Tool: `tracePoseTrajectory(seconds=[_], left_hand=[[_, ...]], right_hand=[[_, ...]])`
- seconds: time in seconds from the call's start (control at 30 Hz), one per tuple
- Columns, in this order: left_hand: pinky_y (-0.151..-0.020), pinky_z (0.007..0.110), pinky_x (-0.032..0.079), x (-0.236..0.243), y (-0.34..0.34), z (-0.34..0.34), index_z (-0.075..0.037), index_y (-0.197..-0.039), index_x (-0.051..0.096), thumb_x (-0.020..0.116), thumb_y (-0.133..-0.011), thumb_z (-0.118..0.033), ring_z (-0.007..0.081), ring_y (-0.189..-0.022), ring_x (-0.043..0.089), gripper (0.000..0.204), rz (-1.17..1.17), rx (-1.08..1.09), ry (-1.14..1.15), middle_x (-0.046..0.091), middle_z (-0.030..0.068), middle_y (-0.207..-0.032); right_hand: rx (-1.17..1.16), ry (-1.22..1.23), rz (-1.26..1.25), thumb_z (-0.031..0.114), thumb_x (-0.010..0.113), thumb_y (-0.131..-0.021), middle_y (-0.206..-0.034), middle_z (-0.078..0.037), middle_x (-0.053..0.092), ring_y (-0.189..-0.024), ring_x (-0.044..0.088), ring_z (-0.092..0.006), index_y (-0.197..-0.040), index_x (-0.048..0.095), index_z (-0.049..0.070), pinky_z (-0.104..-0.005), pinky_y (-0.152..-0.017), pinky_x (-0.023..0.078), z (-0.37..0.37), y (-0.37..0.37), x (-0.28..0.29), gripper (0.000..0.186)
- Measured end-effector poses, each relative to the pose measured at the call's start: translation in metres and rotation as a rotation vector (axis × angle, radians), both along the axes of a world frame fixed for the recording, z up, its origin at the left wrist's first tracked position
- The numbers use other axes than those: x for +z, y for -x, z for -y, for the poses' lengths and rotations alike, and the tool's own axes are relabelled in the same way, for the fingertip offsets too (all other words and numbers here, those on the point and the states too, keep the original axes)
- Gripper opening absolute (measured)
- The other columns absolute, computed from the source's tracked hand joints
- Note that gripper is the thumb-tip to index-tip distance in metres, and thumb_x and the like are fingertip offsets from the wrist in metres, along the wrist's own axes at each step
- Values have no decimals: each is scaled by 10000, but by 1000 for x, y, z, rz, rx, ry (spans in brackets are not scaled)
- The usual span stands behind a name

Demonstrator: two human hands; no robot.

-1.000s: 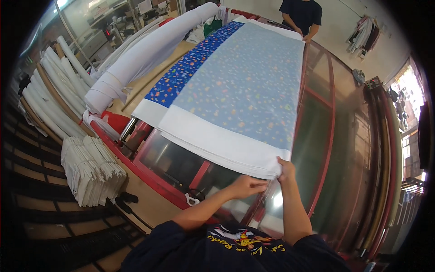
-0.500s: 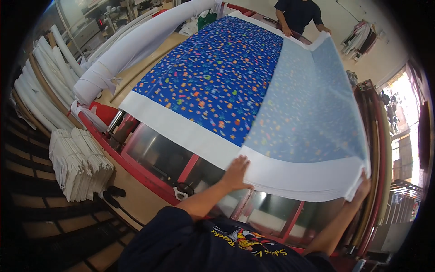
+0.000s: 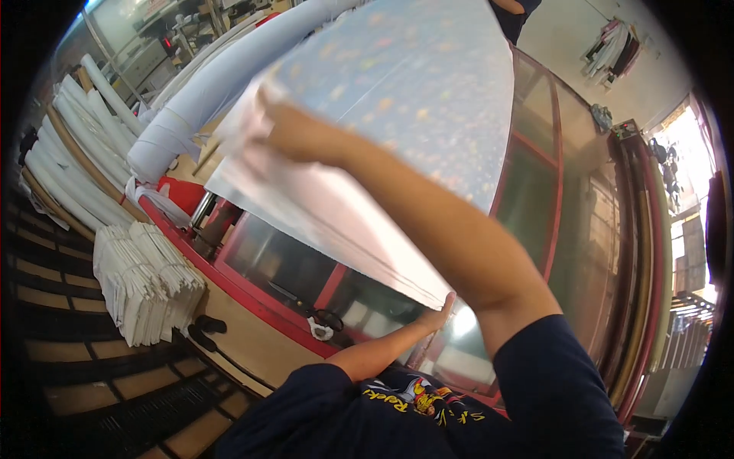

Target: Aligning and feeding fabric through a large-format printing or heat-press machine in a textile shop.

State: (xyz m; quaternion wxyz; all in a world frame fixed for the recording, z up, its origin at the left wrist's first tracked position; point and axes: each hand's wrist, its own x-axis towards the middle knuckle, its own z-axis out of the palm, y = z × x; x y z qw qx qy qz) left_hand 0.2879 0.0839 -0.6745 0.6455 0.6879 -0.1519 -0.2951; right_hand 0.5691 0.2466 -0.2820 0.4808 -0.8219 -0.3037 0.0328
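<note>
A large sheet of printed fabric (image 3: 413,84) with a white border lies over the glass-topped red-framed table, its pale reverse side facing up with the pattern showing through faintly. My right hand (image 3: 287,138), blurred by motion, grips the fabric's edge at the left, with that arm stretched across the sheet. The lifted white border hangs below the hand in a loose, blurred fold. My left hand (image 3: 437,314) is at the near corner of the folded fabric, closed on its edge; some of its fingers are hidden. The blue printed face is out of sight.
A thick roll of white material (image 3: 180,115) lies along the table's left side. Bundled white sheets (image 3: 141,283) stand by the near left corner, beside upright white rolls (image 3: 76,153). A person's arm (image 3: 511,8) shows at the far end. Long tubes (image 3: 642,252) lean at the right.
My right hand has swept the fabric's right edge across to the left, covering the blue face and baring the glass at right. My left hand has shifted slightly right and down.
</note>
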Motion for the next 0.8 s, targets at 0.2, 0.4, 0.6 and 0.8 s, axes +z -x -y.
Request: tracePoseTrajectory(seconds=[0.2,0.4,0.6,0.8], left_hand=[[-915,297,460,-59,-20,-11,-3,-1339,461,466,-997,-385,170,-1114,538,512,-540,116,621,550,82,-1266],[-713,255,428,1,-44,-11,11,-1132,581,437,-991,-482,102,-788,496,533,-838,409,506,568,25,-950],[-1013,380,444,91,-36,-27,56,-1324,431,400,-1022,-406,267,-1151,562,552,-927,361,644,542,166,-1266],[-995,324,453,158,-40,-50,-9,-1296,537,509,-996,-356,154,-1128,580,460,-533,-304,306,595,131,-1286]], right_hand=[[112,55,302,132,642,-858,-1399,-226,457,-1303,435,-370,-1465,281,43,-416,-1065,386,-3,97,-74,711],[-955,331,194,136,726,-824,-1341,-191,509,-1242,498,-314,-1355,450,5,-396,-1015,424,222,191,-222,613],[-1129,-650,-1077,190,708,-864,-1227,-216,558,-1150,553,-306,-1242,518,-32,-450,-934,470,252,233,-239,478],[-1101,-1047,-794,60,598,-899,-995,-190,659,-860,670,-311,-1087,577,-103,-435,-779,556,300,245,-252,250]])
